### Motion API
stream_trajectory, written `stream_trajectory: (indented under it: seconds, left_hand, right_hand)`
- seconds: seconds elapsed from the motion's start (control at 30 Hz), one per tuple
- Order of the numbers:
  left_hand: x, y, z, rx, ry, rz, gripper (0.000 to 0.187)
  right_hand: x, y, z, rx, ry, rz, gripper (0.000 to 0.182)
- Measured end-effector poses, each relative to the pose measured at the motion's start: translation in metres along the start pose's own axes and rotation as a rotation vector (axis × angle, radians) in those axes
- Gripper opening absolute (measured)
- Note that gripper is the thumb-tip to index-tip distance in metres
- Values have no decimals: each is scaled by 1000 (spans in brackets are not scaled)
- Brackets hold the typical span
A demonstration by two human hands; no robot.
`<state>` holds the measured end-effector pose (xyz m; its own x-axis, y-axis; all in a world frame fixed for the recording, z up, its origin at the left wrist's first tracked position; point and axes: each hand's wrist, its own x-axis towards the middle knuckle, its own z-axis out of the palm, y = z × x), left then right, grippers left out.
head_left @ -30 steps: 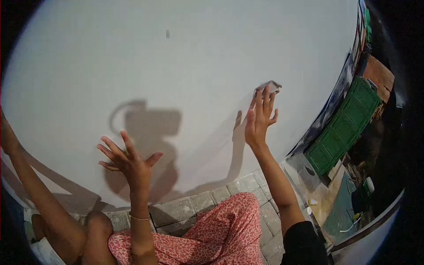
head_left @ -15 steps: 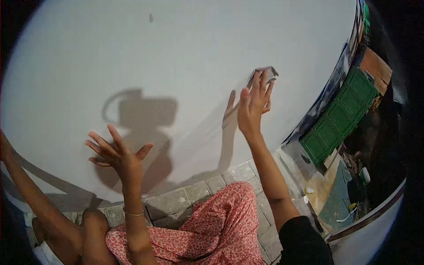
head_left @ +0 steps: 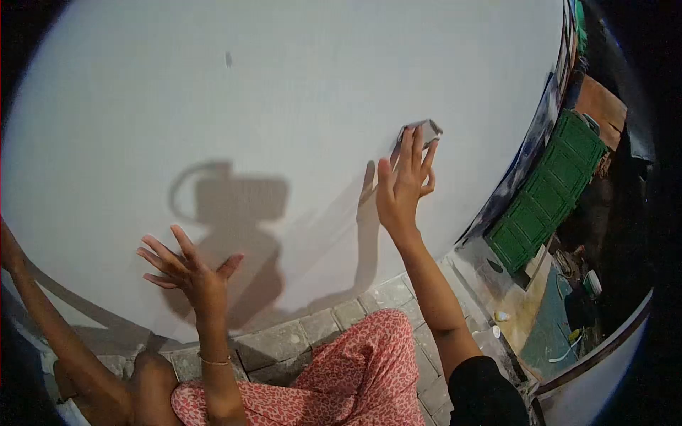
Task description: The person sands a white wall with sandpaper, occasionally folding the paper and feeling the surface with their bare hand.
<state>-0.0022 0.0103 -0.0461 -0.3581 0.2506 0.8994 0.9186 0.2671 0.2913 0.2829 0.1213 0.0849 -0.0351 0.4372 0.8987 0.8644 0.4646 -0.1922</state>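
My right hand reaches up to the pale wall, fingers stretched over a folded grey sheet that looks like sandpaper. The fingertips press the sheet against the wall, and its creased edges stick out past them. My left hand, with a thin bracelet at the wrist, is open in front of the wall at lower left. Its fingers are spread and it holds nothing. Shadows of my head and arms fall on the wall between the hands.
Another person's arm and bent knee are close at far left. Grey paving bricks run along the wall's foot, beside my patterned red trousers. At right are a green ribbed panel, a white cup and clutter.
The view has tilted, so the wall and hands sit lower in it. Against the wall, my right hand and the sheet have slid slightly up and right. My left hand stays spread.
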Motion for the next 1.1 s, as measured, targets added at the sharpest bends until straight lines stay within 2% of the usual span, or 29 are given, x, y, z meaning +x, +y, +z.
stream_trajectory:
  seconds: [0.1,0.2,0.33,0.4,0.47,0.53,0.6,0.73,0.8,0.93,1.03,1.1]
  left_hand:
    - [-5,2,0,-5,-34,-2,118]
    - [-2,2,-4,-13,-17,-8,118]
    - [-1,7,-7,-33,-17,2,117]
    - [-1,8,-7,-18,-32,8,117]
    - [2,9,-11,-7,-9,9,118]
    - [2,8,-12,-1,-17,0,118]
    - [3,8,-10,-2,-21,-2,118]
    - [-1,5,-4,-18,-24,-16,116]
    - [1,3,-5,-14,-6,-5,116]
    - [-4,4,-2,19,-29,-2,116]
    - [0,7,-11,21,-40,4,117]
    - [1,5,-9,16,-8,4,116]
  right_hand:
    - [3,-6,3,150,43,40,65]
    - [-9,-6,-6,49,-33,61,66]
    - [5,-2,-4,-11,10,15,66]
    - [7,-9,-7,97,14,70,65]
    - [-2,-5,-10,98,24,40,65]
    - [-4,-5,-11,-21,-43,14,66]
    - [3,-3,-8,-29,-19,-4,68]
    - [-1,-7,-6,119,23,51,68]
    - [-5,-6,-9,31,-50,40,68]
    - [4,-3,-4,-2,6,15,68]
    - [0,-5,-5,93,29,44,67]
    - [-3,-4,-10,10,-34,15,69]
